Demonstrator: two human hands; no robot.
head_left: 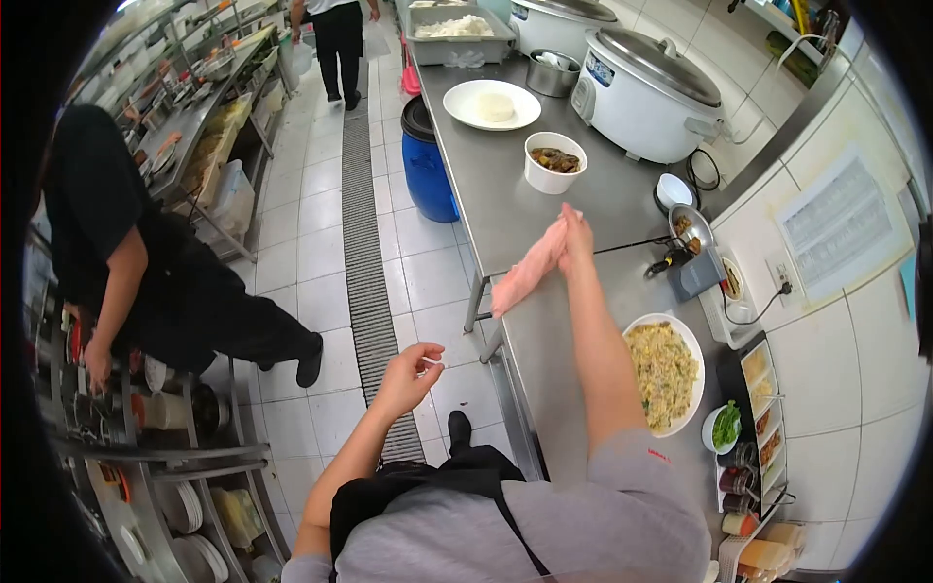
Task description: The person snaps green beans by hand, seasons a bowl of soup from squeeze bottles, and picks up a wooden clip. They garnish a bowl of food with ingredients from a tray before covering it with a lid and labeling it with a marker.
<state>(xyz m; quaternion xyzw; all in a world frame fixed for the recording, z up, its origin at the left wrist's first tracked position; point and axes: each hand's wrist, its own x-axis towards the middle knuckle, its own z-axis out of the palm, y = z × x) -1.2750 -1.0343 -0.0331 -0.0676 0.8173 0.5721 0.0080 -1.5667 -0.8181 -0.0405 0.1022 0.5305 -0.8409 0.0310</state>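
Note:
My right hand [575, 238] is stretched forward over the steel counter, its fingers closed on one end of a long, folded pink cloth [530, 267]. The cloth's other end reaches the counter's left edge. My left hand [408, 381] is held above the floor to the left of the counter, with fingers curled around a small white thing [430, 362] too small to name. Just beyond my right hand stands a white bowl [554, 184] of dark cooked food. A white plate of fried rice [665, 374] sits beside my right forearm.
Rice cookers [649, 92], a plate with a rice mound [494, 105] and a tray of white rice [457, 34] stand farther back. Ingredient containers [763, 423] line the wall side. A blue barrel [428, 165] is by the counter. Someone in black [126, 233] works at left; another person [337, 44] is farther away.

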